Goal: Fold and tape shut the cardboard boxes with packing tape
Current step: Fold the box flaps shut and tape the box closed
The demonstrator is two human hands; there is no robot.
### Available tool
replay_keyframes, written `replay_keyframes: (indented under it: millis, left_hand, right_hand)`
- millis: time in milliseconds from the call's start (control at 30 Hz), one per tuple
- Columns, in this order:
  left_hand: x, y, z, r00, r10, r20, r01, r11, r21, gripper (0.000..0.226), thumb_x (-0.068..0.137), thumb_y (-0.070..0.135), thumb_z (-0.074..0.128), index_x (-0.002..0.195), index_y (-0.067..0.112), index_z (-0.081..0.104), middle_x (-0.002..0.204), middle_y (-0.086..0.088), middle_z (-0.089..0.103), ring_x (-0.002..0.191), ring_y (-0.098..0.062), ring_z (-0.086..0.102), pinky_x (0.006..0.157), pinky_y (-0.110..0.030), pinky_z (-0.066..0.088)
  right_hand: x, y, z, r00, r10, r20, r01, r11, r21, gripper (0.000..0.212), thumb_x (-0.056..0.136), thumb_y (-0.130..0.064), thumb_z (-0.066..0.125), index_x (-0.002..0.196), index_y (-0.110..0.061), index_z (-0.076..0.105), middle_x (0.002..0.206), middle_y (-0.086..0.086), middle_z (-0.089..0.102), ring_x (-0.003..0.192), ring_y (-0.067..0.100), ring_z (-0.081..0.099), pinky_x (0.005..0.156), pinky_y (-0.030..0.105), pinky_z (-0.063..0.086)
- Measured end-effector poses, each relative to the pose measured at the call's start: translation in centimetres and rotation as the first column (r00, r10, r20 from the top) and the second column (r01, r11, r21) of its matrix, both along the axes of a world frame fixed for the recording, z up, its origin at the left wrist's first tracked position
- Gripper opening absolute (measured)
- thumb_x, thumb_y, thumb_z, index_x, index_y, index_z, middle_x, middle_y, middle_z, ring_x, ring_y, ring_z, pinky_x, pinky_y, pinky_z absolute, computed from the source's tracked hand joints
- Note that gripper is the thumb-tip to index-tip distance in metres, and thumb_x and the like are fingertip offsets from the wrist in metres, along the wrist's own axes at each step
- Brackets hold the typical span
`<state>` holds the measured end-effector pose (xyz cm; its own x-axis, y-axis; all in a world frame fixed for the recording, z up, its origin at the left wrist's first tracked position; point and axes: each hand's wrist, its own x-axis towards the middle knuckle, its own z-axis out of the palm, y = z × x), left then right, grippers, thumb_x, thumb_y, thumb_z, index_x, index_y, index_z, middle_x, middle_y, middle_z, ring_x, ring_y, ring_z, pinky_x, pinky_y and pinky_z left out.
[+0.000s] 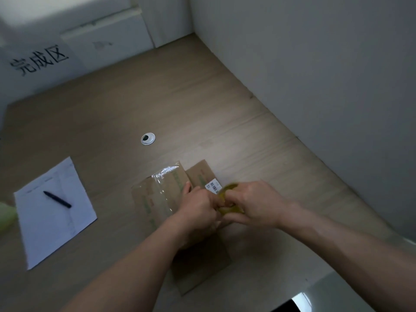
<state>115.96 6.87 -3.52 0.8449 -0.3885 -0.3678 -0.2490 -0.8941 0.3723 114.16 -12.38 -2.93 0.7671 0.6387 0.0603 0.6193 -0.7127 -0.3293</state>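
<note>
The main risk from here is the tape going wrong at the tear: both hands are bunched tight together over the roll, and if the strip is pulled off crooked or lets go too soon it could fold back and stick to itself, or lie wrinkled across the seam and leave the flaps loose. The box could also slide on the smooth counter (202,104), since neither palm looks to be pressing it flat.

The cardboard box (162,199) lies low in the view, around 6 o'clock from the round cable grommet (148,138). It is flat, brown, with faded green printing, and a shiny strip of clear tape (163,176) already runs across its far part, catching the light. A small white barcode label (213,186) sits on its 2 o'clock corner.

The left hand (198,212) has its fingers curled, apparently pinching the tape end at the roll, with one fingertip touching the cardboard. The right hand (254,203) is curled round the yellowish tape roll (228,199), which is blurred, so the exact grip is hard to read.

At 9 o'clock from the box lies a white sheet of paper (56,221) with a black pen (57,199) on it. A sign with dark characters (38,59) stands at the far 11 o'clock edge
</note>
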Motion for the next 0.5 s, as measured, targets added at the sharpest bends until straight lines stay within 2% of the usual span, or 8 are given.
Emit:
replay_keyframes:
  millis: [67,133,167,233,300,367,433,500]
  left_hand:
    - [-0.2,0.0,-0.4,1.0,0.017,0.024,-0.017,1.0,0.008,0.023,0.074,0.044,0.071,0.097,0.047,0.072,0.095,0.019,0.07,0.116,-0.01,0.05,0.117,-0.049,0.0]
    - [-0.2,0.0,-0.6,0.998,0.067,0.007,-0.066,0.997,-0.037,0.023,0.072,0.038,0.076,0.092,0.047,0.072,0.08,0.023,0.066,0.109,-0.005,0.053,0.117,-0.045,-0.003]
    - [-0.1,0.0,-0.7,0.995,0.096,-0.017,-0.097,0.993,-0.065,0.02,0.071,0.039,0.079,0.086,0.048,0.07,0.076,0.024,0.065,0.105,-0.001,0.054,0.116,-0.044,-0.005]
    - [0.1,-0.1,-0.8,0.986,0.149,-0.074,-0.156,0.982,-0.11,0.022,0.068,0.04,0.083,0.071,0.049,0.063,0.071,0.024,0.065,0.092,0.006,0.056,0.115,-0.041,-0.007]
    - [0.2,-0.2,-1.0,0.979,0.175,-0.105,-0.188,0.973,-0.135,0.026,0.067,0.04,0.085,0.066,0.048,0.06,0.065,0.024,0.063,0.082,0.011,0.055,0.115,-0.04,-0.006]
    - [0.2,-0.2,-1.0,0.972,0.191,-0.138,-0.211,0.967,-0.145,0.024,0.067,0.038,0.086,0.067,0.045,0.062,0.061,0.023,0.061,0.077,0.016,0.054,0.115,-0.04,-0.006]
    - [0.3,-0.2,-0.8,0.966,0.202,-0.164,-0.228,0.961,-0.159,0.023,0.067,0.036,0.086,0.068,0.043,0.064,0.06,0.022,0.061,0.072,0.018,0.052,0.116,-0.041,-0.006]
    - [0.3,-0.1,-0.7,0.964,0.208,-0.165,-0.236,0.956,-0.177,0.023,0.068,0.034,0.085,0.069,0.041,0.064,0.063,0.02,0.063,0.072,0.017,0.053,0.117,-0.042,-0.004]
  right_hand:
    - [-1.5,-1.3,-0.3,0.987,-0.153,0.039,0.144,0.972,0.188,0.036,0.083,-0.052,0.062,0.108,-0.025,0.059,0.109,-0.004,0.065,0.099,0.019,0.061,0.074,0.03,0.053]
    - [-3.1,-3.9,-1.6,0.895,-0.446,0.035,0.42,0.865,0.274,0.047,0.078,-0.043,0.066,0.119,-0.021,0.06,0.12,-0.001,0.062,0.111,0.02,0.057,0.086,0.032,0.05]
    - [-4.1,-5.5,-2.4,0.818,-0.575,-0.007,0.564,0.8,0.205,0.054,0.077,-0.041,0.069,0.125,-0.02,0.058,0.125,0.001,0.061,0.115,0.023,0.055,0.091,0.035,0.048]
    - [-6.5,-8.0,-4.3,0.686,-0.72,-0.104,0.71,0.693,-0.125,0.067,0.078,-0.044,0.069,0.139,-0.024,0.048,0.134,0.001,0.055,0.123,0.025,0.05,0.099,0.039,0.044]
    - [-8.5,-9.2,-6.1,0.649,-0.75,-0.13,0.676,0.646,-0.353,0.068,0.084,-0.046,0.062,0.145,-0.03,0.038,0.136,-0.002,0.051,0.123,0.023,0.048,0.099,0.035,0.041]
    - [-9.6,-9.3,-7.1,0.655,-0.746,-0.122,0.665,0.646,-0.376,0.056,0.091,-0.039,0.054,0.143,-0.028,0.039,0.127,-0.001,0.053,0.116,0.023,0.05,0.092,0.033,0.043]
    - [-10.5,-8.7,-7.2,0.621,-0.764,-0.176,0.71,0.643,-0.287,0.044,0.096,-0.031,0.048,0.14,-0.026,0.045,0.123,0.002,0.057,0.111,0.024,0.054,0.088,0.033,0.043]
    - [-11.9,-7.4,-6.4,0.572,-0.76,-0.309,0.785,0.617,-0.062,0.036,0.098,-0.023,0.049,0.133,-0.022,0.054,0.122,0.002,0.061,0.109,0.024,0.058,0.085,0.031,0.042]
